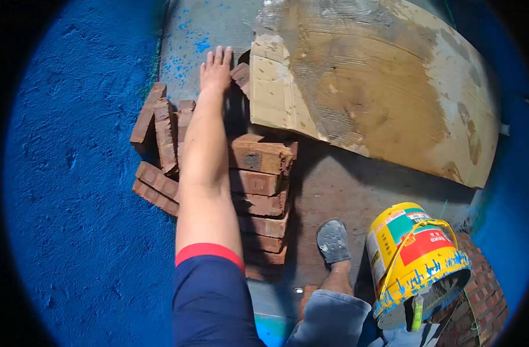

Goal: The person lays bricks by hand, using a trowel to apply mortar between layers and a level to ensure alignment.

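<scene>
My left arm stretches forward over a stack of red bricks [256,184]. At its far end my left hand [216,72] is open, back upward and fingers extended, over a grey surface spotted with blue paint [186,63]. Just right of the hand, a single brick [241,76] pokes out from beside a sheet of stained cardboard [380,87]. I cannot tell whether my fingers touch that brick. Several loose bricks [144,118] lean and lie to the left of my forearm. My right hand is outside the picture.
A blue rough wall [79,150] runs along the left. At the lower right stands a yellow bucket [412,243] with blue drips, and a yellow-green handled item [417,312] by its rim. My foot in a grey clog [334,240] is between bucket and stack.
</scene>
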`<control>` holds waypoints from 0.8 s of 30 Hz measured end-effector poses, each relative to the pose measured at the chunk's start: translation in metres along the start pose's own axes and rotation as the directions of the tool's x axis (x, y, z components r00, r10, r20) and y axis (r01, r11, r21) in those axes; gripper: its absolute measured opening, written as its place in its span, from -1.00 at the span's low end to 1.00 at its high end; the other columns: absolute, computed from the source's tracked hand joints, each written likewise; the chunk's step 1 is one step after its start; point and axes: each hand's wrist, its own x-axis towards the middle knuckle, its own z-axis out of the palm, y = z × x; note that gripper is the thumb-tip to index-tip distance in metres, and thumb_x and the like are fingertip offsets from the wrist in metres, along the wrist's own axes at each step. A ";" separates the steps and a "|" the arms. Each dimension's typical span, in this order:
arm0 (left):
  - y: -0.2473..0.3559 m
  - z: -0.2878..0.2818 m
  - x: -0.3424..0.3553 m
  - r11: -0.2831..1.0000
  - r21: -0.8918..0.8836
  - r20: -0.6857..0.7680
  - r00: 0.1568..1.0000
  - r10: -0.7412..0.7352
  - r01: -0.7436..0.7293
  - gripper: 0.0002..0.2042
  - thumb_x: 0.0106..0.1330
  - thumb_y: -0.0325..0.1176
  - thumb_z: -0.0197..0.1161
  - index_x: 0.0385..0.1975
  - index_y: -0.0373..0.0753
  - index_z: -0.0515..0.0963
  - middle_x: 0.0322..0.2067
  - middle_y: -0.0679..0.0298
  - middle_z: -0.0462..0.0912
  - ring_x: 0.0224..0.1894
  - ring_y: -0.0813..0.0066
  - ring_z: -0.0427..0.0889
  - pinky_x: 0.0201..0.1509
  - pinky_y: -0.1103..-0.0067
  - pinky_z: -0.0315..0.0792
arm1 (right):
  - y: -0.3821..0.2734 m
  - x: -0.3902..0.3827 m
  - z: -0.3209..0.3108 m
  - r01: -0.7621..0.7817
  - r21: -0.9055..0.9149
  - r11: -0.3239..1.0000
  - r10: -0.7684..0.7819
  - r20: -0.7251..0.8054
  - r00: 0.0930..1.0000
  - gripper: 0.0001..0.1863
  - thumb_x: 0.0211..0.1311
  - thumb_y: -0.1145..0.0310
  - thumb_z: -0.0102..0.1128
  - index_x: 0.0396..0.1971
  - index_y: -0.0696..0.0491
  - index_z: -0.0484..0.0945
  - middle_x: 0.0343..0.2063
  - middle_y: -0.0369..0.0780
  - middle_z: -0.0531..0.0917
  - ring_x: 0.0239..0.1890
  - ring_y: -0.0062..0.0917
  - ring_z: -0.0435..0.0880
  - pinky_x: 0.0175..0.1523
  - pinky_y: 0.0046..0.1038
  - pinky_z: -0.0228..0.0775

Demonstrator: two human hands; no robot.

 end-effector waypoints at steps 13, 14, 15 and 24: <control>-0.012 -0.026 -0.011 0.994 0.073 0.166 0.982 -0.092 0.081 -0.18 -0.15 -0.14 0.50 0.15 -0.32 0.28 0.11 0.02 0.42 0.24 0.15 0.33 0.37 0.21 0.11 | 0.003 0.005 -0.007 0.024 -0.078 0.997 -0.022 0.023 0.999 -0.49 0.41 0.18 -0.07 -0.81 -0.14 0.13 -0.92 -0.42 0.07 -0.91 -0.64 -0.03 -0.79 -0.48 -0.22; -0.041 -0.028 -0.016 0.995 -0.014 0.218 0.971 -0.096 0.102 -0.11 -0.28 -0.13 0.56 0.12 -0.35 0.29 0.11 -0.03 0.41 0.22 0.10 0.34 0.33 0.25 0.20 | 0.008 0.020 -0.026 0.005 -0.035 0.999 -0.002 0.094 0.996 -0.49 0.41 0.18 -0.08 -0.81 -0.14 0.12 -0.91 -0.42 0.07 -0.91 -0.63 -0.03 -0.78 -0.48 -0.22; -0.047 -0.035 -0.019 0.986 -0.120 0.270 0.959 -0.081 0.117 -0.04 -0.41 -0.11 0.62 0.09 -0.38 0.29 0.10 -0.08 0.40 0.20 0.05 0.36 0.28 0.28 0.28 | 0.012 0.025 -0.031 -0.012 0.017 1.000 0.010 0.146 0.989 -0.48 0.41 0.18 -0.08 -0.82 -0.14 0.12 -0.91 -0.42 0.07 -0.91 -0.63 -0.03 -0.78 -0.48 -0.22; -0.065 -0.161 -0.151 0.410 -0.908 0.007 0.985 -0.174 0.079 -0.15 -0.24 -0.31 0.38 0.17 -0.45 0.21 0.04 -0.08 0.42 0.04 0.08 0.47 0.17 0.30 0.37 | 0.007 -0.004 -0.009 0.152 -0.079 0.985 -0.141 0.132 0.981 -0.59 0.35 0.28 0.08 -0.70 -0.12 0.19 -0.87 -0.46 0.12 -0.89 -0.68 0.04 -0.78 -0.55 -0.16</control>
